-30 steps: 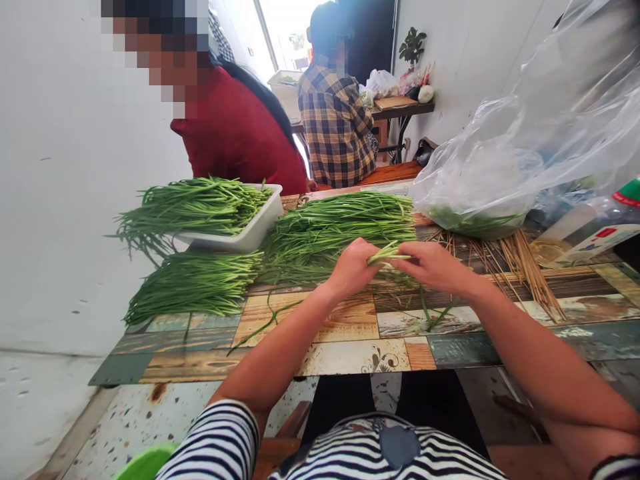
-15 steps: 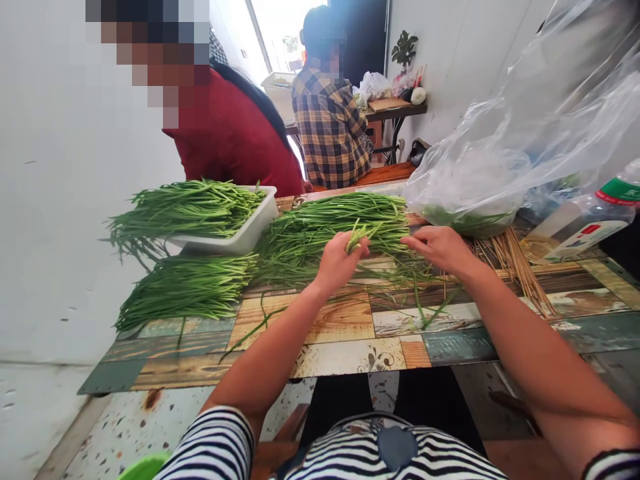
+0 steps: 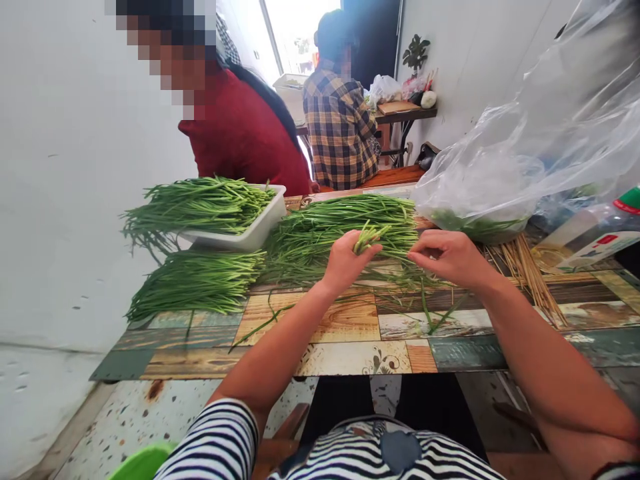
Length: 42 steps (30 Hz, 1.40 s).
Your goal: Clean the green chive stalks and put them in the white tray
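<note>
Several green stalks (image 3: 369,237) in the left hand (image 3: 344,259)

Its fingers (image 3: 372,252) clamp them above the surface (image 3: 305,323), pale ends slanting up and rightward. The right hand (image 3: 454,259) pinches its fingertips together beside the pile (image 3: 345,215), whose long axis runs left-right; whether they grip anything, I cannot tell.

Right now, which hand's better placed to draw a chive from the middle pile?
Likely the right hand: it's pinched right by the pale ends of the middle chive pile, while the left hand holds a small chive bunch.
</note>
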Tool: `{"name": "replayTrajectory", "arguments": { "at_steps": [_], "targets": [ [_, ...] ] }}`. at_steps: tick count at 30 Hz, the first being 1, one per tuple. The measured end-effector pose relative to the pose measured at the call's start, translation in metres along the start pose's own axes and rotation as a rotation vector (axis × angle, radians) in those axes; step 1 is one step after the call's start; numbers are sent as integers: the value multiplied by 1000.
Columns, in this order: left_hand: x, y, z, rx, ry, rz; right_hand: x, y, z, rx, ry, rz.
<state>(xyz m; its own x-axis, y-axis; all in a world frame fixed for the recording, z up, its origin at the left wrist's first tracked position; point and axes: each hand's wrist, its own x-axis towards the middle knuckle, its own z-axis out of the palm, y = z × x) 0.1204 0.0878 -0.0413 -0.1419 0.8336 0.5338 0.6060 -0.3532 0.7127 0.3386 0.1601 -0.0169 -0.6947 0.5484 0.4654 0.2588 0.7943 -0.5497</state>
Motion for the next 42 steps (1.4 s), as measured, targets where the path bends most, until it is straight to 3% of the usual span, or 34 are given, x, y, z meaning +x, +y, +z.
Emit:
{"name": "replayTrajectory", "arguments": {
  "at_steps": [4,8,13,18,23,26,29,33,38,42],
  "targets": [
    [0,5,-1,16,-94,91,2,-17,-4,129,-19,45],
    [-3,3,3,42,-231,133,3,-16,4,126,-7,66],
    [-5,3,5,77,-231,80,3,-11,12,64,111,136],
    [-4,7,6,52,-277,106,3,-6,15,128,134,77],
    [-3,11,0,48,-211,22,3,8,5,94,194,273],
    [0,13,-4,-33,-105,-8,5,12,6,-124,-2,397],
    [1,16,-7,-42,-32,25,7,14,19,-470,-238,342],
    [2,25,-12,-86,52,91,5,22,34,-687,-342,262],
    [0,29,-18,-142,168,121,3,32,29,-481,-259,251],
    [-2,17,-13,-34,136,76,2,26,13,-139,-126,248]
  ]
}}
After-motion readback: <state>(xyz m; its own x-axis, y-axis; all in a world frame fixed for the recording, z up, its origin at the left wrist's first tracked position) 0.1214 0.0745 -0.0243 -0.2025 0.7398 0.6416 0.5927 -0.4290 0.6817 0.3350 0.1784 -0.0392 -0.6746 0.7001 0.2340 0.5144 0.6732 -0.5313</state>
